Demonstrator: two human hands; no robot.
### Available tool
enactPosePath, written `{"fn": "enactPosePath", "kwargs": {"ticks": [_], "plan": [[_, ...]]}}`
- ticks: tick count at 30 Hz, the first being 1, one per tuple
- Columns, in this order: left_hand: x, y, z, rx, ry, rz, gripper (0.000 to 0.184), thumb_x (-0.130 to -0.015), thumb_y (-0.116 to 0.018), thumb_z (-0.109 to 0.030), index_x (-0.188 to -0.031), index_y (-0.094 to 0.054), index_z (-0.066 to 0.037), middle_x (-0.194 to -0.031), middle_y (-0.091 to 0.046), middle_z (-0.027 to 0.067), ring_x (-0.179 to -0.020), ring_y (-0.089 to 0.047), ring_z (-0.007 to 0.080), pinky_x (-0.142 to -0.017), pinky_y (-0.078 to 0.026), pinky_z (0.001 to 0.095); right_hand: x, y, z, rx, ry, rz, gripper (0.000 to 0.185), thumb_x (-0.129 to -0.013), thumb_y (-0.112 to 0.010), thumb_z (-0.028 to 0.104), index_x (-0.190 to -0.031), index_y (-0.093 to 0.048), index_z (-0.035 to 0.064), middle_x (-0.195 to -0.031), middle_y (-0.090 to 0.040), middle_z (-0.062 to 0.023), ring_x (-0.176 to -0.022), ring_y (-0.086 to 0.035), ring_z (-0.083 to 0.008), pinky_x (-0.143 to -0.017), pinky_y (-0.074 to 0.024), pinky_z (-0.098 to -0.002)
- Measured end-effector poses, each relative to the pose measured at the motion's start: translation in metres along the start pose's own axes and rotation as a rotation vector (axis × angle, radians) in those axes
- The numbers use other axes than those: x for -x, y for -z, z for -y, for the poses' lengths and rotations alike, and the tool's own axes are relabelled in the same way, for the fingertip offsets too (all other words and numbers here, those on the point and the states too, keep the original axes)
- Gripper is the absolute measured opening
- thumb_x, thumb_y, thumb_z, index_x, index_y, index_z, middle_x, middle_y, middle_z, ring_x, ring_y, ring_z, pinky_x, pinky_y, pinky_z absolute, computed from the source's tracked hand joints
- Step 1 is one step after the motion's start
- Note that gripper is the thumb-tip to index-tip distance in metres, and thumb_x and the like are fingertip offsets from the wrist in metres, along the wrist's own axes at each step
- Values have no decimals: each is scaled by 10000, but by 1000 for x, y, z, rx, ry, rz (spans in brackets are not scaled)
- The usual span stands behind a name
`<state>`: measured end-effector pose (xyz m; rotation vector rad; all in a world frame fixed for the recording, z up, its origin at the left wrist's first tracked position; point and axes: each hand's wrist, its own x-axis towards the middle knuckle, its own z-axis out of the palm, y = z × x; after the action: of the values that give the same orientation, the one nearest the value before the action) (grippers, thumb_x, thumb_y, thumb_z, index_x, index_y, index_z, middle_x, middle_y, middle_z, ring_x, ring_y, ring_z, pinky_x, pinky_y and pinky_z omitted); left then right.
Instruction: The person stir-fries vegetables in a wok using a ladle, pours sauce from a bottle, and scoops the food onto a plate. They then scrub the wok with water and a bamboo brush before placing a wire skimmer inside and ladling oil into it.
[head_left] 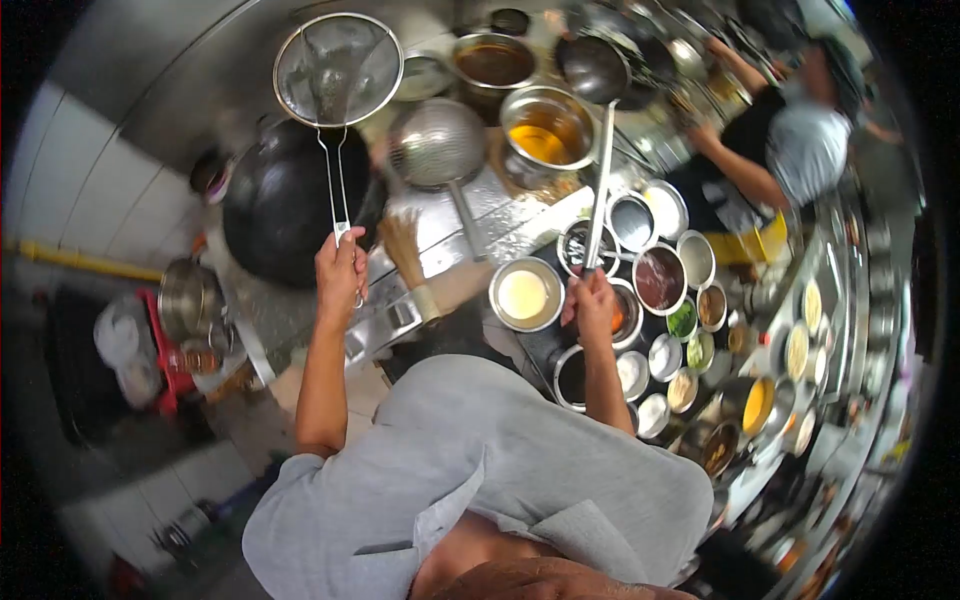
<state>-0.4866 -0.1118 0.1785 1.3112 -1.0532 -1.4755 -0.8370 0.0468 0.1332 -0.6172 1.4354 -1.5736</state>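
My left hand (342,262) is closed round the handle of a round mesh strainer (338,70), whose basket is raised over the back edge of a large black wok (270,210). In my right hand (592,300) is the long metal handle of a ladle (592,70); its dark bowl is at the upper right, near the pots at the back. Beside my right hand stands a bowl of pale yellow liquid (523,295). Between my hands lie a perforated skimmer (437,143) and a straw brush (402,250).
Pots of brown liquid (495,62) and orange oil (545,140) stand at the back. Several small bowls of ingredients, one with dark red sauce (660,279), fill the right side. Another person (800,140) works at the upper right. A red basket (165,350) is at the left.
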Motion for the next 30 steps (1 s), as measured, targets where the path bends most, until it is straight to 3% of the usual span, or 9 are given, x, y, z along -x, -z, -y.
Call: {"fn": "enactPosePath", "kwargs": {"ticks": [7, 12, 17, 20, 24, 26, 28, 29, 30], "plan": [[99, 121, 34, -17, 28, -316, 315, -1018, -495, -324, -1123, -577, -38, -594, -395, -28, -419, -349, 51, -338, -330, 236, -10, -41, 33, 554, 9, -103, 574, -882, -618, 52, -1408, -396, -14, -773, -563, -35, -532, -535, -131, -468, -445, -273], [137, 144, 48, 70, 32, -487, 307, -1026, -484, -306, -1109, -584, -28, -586, -404, -31, -406, -348, 48, -329, -284, 235, -52, -11, 50, 1107, 149, -11, 443, -830, -604, 76, -1240, -506, -61, -765, -624, -169, -654, -626, -241, -583, -494, -372], [141, 153, 50, 142, 50, -465, 328, -1029, -477, -310, -1109, -573, -7, -583, -401, -25, -402, -355, 52, -322, -290, 237, -119, -8, 78, 392, -415, 121, 112, -882, -499, 67, -878, -542, -35, -603, -544, -52, -449, -527, -157, -426, -474, -325], [140, 167, 57, 157, 50, -421, 334, -1028, -477, -314, -1107, -572, -4, -582, -403, -24, -400, -360, 55, -316, -299, 240, -163, -3, 105, -617, -904, 178, 97, -908, -450, 66, -886, -495, -17, -603, -512, -31, -449, -514, -114, -398, -462, -261], [141, 181, 57, 136, 18, -351, 328, -1028, -477, -311, -1110, -574, -8, -580, -407, -23, -393, -361, 58, -309, -311, 244, -175, -13, 120, -955, -779, 190, 91, -910, -421, 60, -906, -475, -14, -606, -495, -1, -467, -518, -81, -398, -463, -226], [140, 191, 62, 145, 26, -326, 325, -1025, -481, -310, -1110, -575, -11, -581, -410, -23, -392, -358, 57, -309, -310, 243, -172, -22, 126, -836, -808, 222, 92, -900, -462, 71, -895, -501, -11, -620, -519, 5, -473, -530, -83, -391, -456, -221], [138, 200, 67, 157, 39, -309, 321, -1023, -484, -309, -1111, -576, -14, -582, -413, -23, -391, -356, 56, -309, -310, 243, -165, -32, 127, -177, -806, 250, 130, -881, -532, 102, -884, -558, -26, -616, -522, 10, -471, -527, -84, -396, -451, -201], [136, 204, 70, 157, 60, -291, 315, -1020, -488, -309, -1112, -579, -22, -583, -415, -24, -393, -357, 53, -311, -307, 241, -163, -34, 121, 207, -687, 194, 130, -876, -556, 144, -769, -514, 84, -666, -539, -22, -498, -547, -125, -433, -477, -271], [135, 209, 70, 160, 81, -280, 309, -1017, -492, -309, -1114, -581, -29, -585, -417, -25, -396, -357, 51, -313, -303, 240, -157, -29, 123, 218, -690, 201, 130, -876, -556, 144, -769, -514, 84, -666, -539, -22, -498, -547, -125, -433, -477, -271]]}}
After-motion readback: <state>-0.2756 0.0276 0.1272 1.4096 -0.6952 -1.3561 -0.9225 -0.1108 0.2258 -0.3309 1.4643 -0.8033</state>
